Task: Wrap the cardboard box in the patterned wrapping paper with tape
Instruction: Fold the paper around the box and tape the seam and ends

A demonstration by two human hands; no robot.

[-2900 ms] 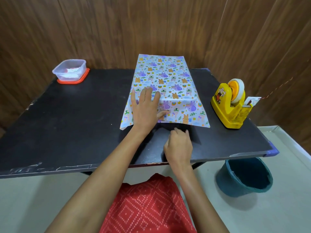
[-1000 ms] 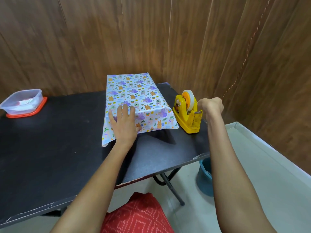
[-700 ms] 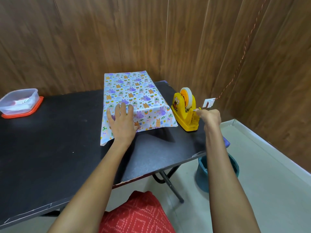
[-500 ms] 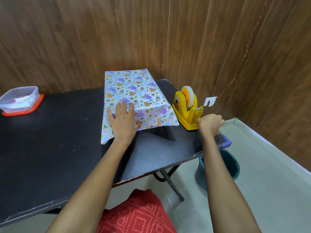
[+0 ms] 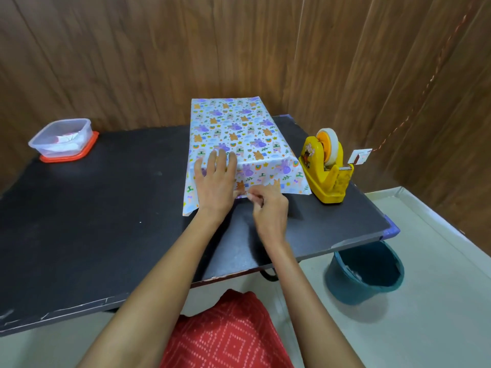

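Tub at 10 o'clock. Centre desk: paper draped over the box, which we cannot see. Left hand flat, fingers apart, pinning the flap. Right hand pinches, likely a tape strip, at the near edge. We'd hold taut, bridge the seam, rub down. Dispenser at 2 o'clock.

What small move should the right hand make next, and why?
Probably press the tape piece that the right hand seems to pinch onto the wrapping paper edge: the left hand pins that flap flat right beside it.
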